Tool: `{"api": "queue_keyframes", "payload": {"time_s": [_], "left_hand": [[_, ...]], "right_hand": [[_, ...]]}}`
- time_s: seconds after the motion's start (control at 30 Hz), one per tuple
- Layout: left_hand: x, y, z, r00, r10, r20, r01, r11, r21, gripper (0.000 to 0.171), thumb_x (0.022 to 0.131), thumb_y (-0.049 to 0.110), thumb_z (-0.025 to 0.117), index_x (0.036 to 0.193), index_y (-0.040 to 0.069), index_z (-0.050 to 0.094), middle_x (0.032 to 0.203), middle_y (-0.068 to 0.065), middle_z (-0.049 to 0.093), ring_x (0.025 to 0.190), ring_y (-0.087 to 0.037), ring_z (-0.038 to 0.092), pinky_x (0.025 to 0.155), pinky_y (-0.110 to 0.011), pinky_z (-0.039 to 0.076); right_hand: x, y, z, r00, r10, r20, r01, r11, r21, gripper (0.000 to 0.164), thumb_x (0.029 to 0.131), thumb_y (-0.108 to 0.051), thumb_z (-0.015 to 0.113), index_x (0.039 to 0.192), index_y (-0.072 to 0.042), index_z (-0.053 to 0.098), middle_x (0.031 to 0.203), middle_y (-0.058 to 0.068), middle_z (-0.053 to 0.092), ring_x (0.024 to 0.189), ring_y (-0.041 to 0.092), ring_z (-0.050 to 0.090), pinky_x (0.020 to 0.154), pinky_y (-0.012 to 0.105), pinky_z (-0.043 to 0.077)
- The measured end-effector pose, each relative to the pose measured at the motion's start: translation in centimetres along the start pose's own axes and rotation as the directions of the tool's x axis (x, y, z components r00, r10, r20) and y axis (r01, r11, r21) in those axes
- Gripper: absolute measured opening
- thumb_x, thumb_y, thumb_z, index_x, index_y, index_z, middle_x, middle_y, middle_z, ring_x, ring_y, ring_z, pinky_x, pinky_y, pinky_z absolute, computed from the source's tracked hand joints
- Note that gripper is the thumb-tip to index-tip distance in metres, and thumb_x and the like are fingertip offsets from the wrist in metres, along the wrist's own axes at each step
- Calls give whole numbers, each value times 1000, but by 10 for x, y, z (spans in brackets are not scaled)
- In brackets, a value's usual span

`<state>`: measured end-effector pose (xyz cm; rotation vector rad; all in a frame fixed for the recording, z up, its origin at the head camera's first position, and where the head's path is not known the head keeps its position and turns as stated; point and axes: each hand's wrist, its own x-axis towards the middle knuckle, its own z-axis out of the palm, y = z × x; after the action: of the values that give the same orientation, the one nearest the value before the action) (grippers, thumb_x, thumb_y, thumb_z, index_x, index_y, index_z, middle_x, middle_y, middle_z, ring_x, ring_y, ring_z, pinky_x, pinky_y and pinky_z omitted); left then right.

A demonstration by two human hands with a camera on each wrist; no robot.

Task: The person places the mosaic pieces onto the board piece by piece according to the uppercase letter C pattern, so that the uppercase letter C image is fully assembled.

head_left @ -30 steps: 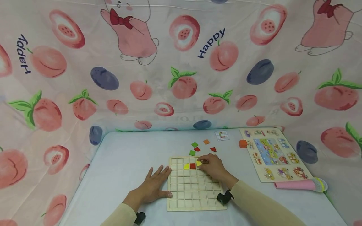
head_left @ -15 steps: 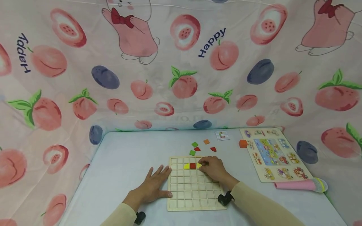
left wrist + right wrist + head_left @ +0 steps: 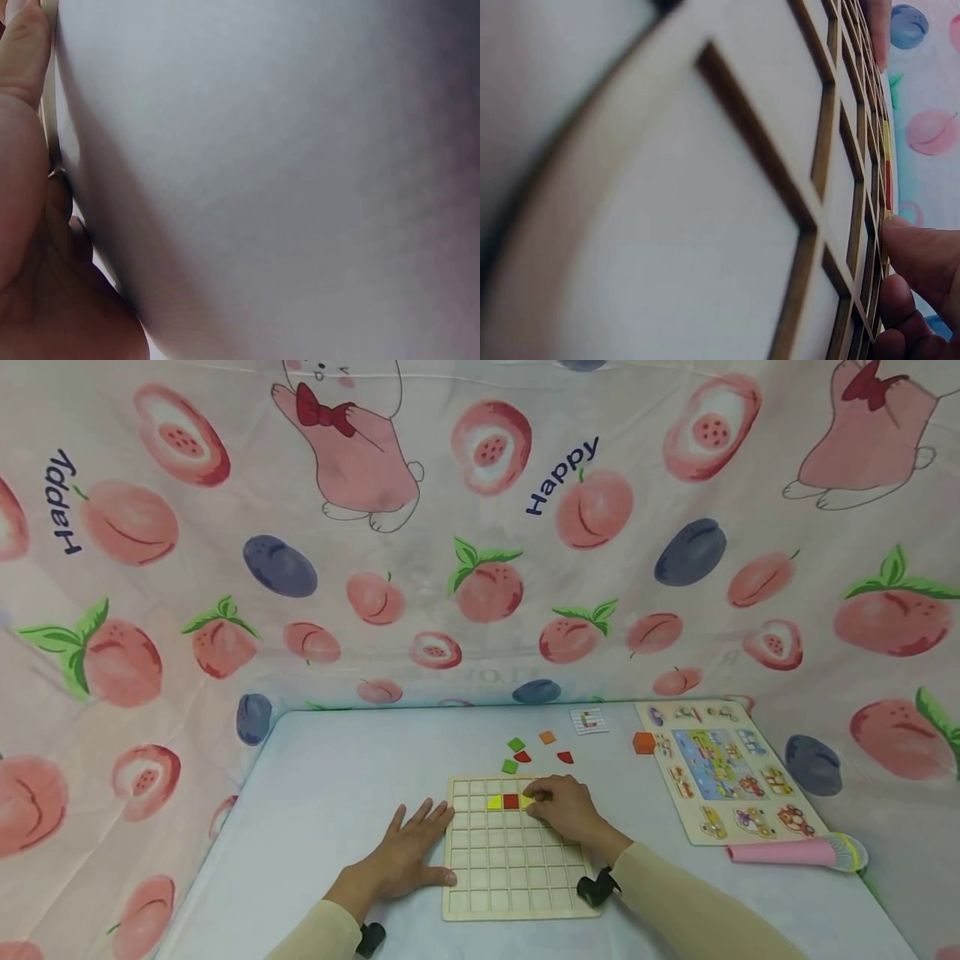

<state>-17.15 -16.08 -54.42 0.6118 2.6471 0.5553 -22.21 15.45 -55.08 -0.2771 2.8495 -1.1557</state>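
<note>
A wooden grid board (image 3: 517,858) lies on the white table. In one of its upper rows sit a yellow tile (image 3: 494,802), a red square tile (image 3: 511,802) and, to their right, a second yellow tile (image 3: 526,799). My right hand (image 3: 567,810) has its curled fingers and thumb on that second yellow tile, partly covering it; the right wrist view shows the thumb (image 3: 911,244) low against the board's surface. With fingers spread, my left hand (image 3: 405,853) rests flat at the board's left edge, fingertips and thumb touching the rim.
Behind the board lie green tiles (image 3: 516,744), red curved pieces (image 3: 565,757) and an orange tile (image 3: 547,737). A small pattern card (image 3: 589,721) is farther back. At right are an orange block (image 3: 644,743), a picture puzzle board (image 3: 678,814) and a pink toy microphone (image 3: 783,852).
The second yellow tile, tilted in my right fingers a second ago, now lies lower in the grid beside the red tile. The right hand shifted slightly; my left hand stayed put.
</note>
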Motion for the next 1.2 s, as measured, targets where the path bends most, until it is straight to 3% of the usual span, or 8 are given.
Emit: {"api": "queue_keyframes", "payload": {"time_s": [0.2,0.47,0.7,0.83,1.03,1.2], "left_hand": [[0,0,0,1000,0,-6,0,1000,-8,114,82,75,69,169,17,26,177,-2,22,166,-29,10,133,-61,-3],[0,0,1,1000,-3,3,3,1000,-11,114,82,76,69,169,17,26,177,-2,21,166,-29,9,133,-61,-4],[0,1,-1,1000,-5,0,5,1000,-14,113,82,74,71,169,16,27,177,-3,22,166,-30,10,133,-61,-3],[-1,2,-2,1000,-2,5,2,1000,-27,112,83,74,71,169,15,27,177,-3,22,166,-30,10,133,-61,-3],[-1,1,-1,1000,-3,-1,3,999,-37,112,82,74,70,169,17,27,177,-2,22,166,-30,9,133,-61,-4],[-2,1,-1,1000,-2,-3,2,1000,-26,113,82,75,70,169,17,27,177,-2,22,166,-29,10,133,-61,-3]], "right_hand": [[2,-1,-1,999,35,2,-35,999,36,16,88,-15,84,103,-19,81,88,-8,68,90,14,57,93,45,45],[10,-4,-13,994,108,33,-112,984,142,12,95,-14,78,107,-14,79,98,-4,72,90,15,61,82,34,54],[30,-11,-20,997,76,34,-82,973,217,19,99,-14,75,117,-9,78,109,5,73,92,19,61,75,33,54],[43,-10,-11,997,70,40,-78,963,259,21,99,-13,73,119,-10,79,117,7,76,97,21,65,82,37,57],[56,-6,5,998,68,-10,-65,978,199,16,95,-12,77,110,-14,84,121,8,76,115,32,70,99,50,58],[63,-7,9,998,48,-28,-46,997,63,14,96,-14,75,105,-18,85,117,6,76,120,34,65,108,57,47]]}}
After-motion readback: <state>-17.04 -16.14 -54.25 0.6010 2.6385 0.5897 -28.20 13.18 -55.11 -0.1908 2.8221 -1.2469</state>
